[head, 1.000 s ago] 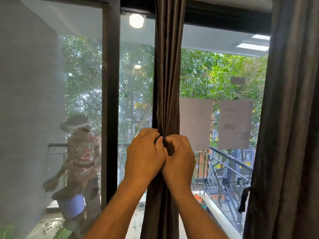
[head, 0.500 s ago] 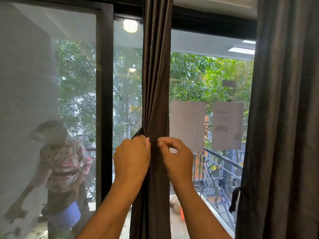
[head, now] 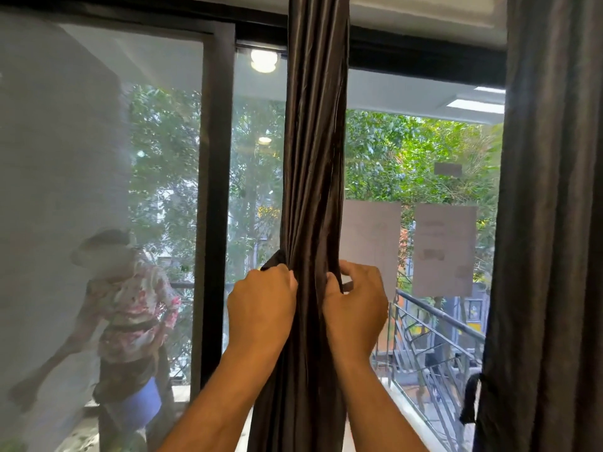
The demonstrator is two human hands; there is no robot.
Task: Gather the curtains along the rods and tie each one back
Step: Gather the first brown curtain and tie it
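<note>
Gathered curtain (head: 315, 158) hangs before window frame (head: 213, 190).

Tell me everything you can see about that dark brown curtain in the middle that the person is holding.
The brown curtain is a shiny, satin-looking cloth, gathered into a narrow bundle of long folds. It hangs straight in front of the window glass, running out of view above and below. The left hand grips its left edge, where a dark strap end pokes out; the right hand pinches its right side at the same height. It is cinched slightly there.
</note>
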